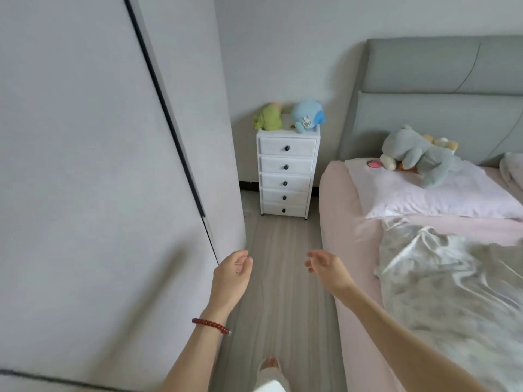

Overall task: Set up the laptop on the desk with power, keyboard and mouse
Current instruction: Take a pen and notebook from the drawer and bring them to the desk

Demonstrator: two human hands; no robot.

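Both hands empty, fingers loosely curled: left hand [230, 275], right hand [325, 268]; right elbow cut off.

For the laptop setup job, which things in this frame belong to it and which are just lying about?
Belongs to the job:
No laptop, desk, charger, keyboard or mouse in view
left hand, loosely curled, empty
right hand, loosely curled, empty

Just lying about:
drawer unit
green toy and blue toy on it
bed
pillow
grey toy
blanket
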